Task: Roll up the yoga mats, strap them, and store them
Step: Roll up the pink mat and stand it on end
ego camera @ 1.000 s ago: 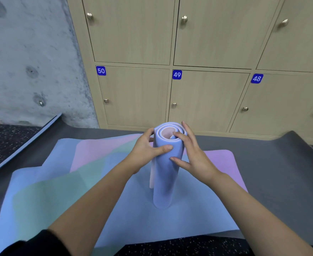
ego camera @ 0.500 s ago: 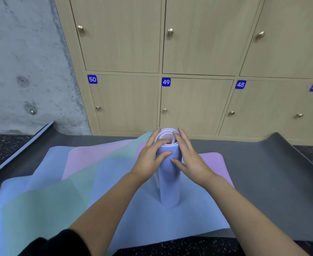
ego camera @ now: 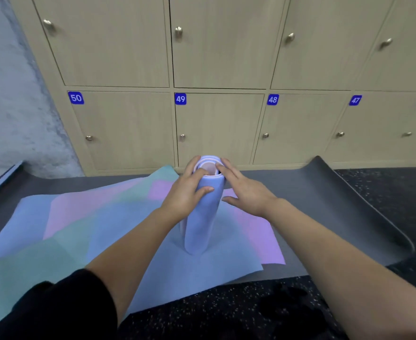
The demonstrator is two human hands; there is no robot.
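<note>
Gripping the upright rolled mat (ego camera: 199, 229) near its top, the left hand (ego camera: 186, 195) should steady it while the flat-fingered right hand (ego camera: 247, 195), at three o'clock, evens the layers.

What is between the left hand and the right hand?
The rolled blue mat, standing upright on the flat mats. The left hand grips it near the top; the open right hand touches its rim. The head view shows this.
</note>
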